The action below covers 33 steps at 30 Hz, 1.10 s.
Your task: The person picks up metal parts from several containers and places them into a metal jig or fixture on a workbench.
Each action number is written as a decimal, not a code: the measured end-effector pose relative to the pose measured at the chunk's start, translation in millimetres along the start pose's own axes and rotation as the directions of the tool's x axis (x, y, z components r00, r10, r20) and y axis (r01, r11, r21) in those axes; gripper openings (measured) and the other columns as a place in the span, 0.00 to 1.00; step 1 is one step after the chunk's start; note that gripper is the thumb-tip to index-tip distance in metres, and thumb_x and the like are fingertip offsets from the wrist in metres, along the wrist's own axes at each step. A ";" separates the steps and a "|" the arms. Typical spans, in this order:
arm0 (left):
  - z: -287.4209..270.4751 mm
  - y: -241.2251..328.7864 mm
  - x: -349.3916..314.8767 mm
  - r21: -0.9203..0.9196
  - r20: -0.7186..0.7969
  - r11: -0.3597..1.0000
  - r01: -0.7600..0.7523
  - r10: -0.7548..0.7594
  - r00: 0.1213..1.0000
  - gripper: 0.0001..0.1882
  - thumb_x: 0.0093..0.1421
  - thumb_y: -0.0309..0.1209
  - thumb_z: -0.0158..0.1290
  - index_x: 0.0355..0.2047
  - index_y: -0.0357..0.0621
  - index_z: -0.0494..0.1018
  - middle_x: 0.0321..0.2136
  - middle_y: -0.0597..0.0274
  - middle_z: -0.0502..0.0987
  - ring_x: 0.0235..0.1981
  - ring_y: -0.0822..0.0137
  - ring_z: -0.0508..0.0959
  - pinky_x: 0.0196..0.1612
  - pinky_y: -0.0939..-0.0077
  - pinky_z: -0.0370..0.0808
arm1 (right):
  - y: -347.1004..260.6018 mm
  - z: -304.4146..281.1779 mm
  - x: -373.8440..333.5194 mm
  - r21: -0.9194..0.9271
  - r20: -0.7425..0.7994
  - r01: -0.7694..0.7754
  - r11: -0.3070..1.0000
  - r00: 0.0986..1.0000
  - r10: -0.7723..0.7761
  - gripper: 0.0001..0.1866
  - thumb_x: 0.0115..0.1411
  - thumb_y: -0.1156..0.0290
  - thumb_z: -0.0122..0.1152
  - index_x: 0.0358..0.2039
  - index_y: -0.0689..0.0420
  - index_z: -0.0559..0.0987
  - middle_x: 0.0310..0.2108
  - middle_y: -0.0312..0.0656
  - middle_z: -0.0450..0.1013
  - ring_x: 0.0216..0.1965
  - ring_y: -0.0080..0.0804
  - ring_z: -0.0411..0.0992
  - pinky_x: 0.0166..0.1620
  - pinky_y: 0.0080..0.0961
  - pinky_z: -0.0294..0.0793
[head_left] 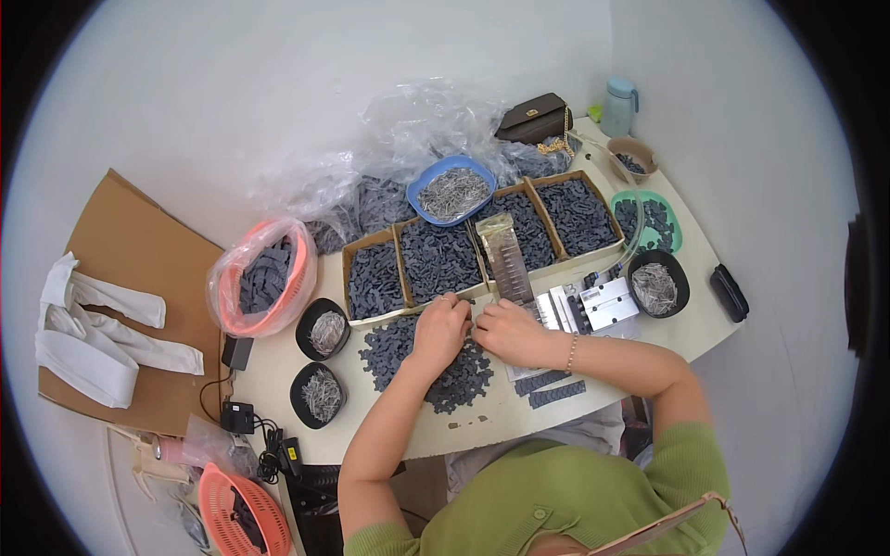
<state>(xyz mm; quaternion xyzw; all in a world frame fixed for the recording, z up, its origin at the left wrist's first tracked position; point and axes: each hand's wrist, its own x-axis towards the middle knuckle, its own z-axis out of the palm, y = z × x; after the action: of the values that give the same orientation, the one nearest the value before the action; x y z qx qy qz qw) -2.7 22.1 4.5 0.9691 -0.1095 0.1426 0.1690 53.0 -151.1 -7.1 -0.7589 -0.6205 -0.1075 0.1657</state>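
Observation:
My left hand [441, 332] is bent over a loose pile of small dark grey plastic pieces [389, 354], its fingers drawn together. Just beside it, my right hand [508, 332] has its fingers closed too, and the fingertips of both almost meet. Whatever lies between them is too small to make out. Behind the hands runs a divided cardboard tray [399, 262] full of the same grey pieces. A metal fixture [593, 308] stands to the right of my right hand. Below that hand, flat dark strips of joined pieces [554, 391] rest on the table.
Black bowls of metal pins [321, 397] stand at left, another black bowl [659, 284] at right. A blue bowl of pins [452, 191] sits on the tray's back edge. A bagged pink basket [261, 278], green tray [672, 222], black case [729, 293] and cables [271, 454] surround the work area.

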 end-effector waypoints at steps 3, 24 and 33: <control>1.5 -0.5 -3.0 -0.026 -0.068 1.000 0.006 -0.008 0.998 0.05 0.50 0.22 0.56 0.28 0.40 0.72 0.30 0.54 0.72 0.35 0.52 0.74 0.38 0.62 0.72 | 1.5 0.8 7.1 0.065 -0.017 -0.018 0.998 1.000 0.019 0.04 0.49 0.73 0.56 0.27 0.56 0.77 0.27 0.37 0.73 0.36 0.35 0.71 0.41 0.31 0.68; 29.6 53.7 -10.5 0.131 -0.098 0.931 -0.340 0.353 0.930 0.17 0.45 0.24 0.52 0.38 0.33 0.74 0.37 0.55 0.75 0.38 0.60 0.76 0.34 0.73 0.78 | 48.4 -72.2 -82.2 0.086 -0.190 -0.228 0.970 0.952 0.241 0.14 0.44 0.79 0.59 0.36 0.57 0.80 0.40 0.43 0.74 0.43 0.41 0.72 0.46 0.33 0.72; 23.0 63.8 -22.5 0.204 -0.107 0.927 -0.316 0.342 0.934 0.17 0.49 0.23 0.49 0.41 0.31 0.73 0.43 0.48 0.76 0.46 0.55 0.75 0.47 0.65 0.73 | 168.5 -137.2 -161.6 0.022 -0.382 -0.767 0.641 0.586 0.714 0.10 0.53 0.77 0.60 0.37 0.59 0.80 0.38 0.47 0.75 0.40 0.46 0.74 0.44 0.35 0.72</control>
<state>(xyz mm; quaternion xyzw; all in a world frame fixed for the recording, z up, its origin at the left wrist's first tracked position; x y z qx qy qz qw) -34.8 -41.1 -4.4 0.9359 -0.2448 0.2461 0.0601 190.1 -379.8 39.9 -0.9250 -0.1963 -0.2090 0.2493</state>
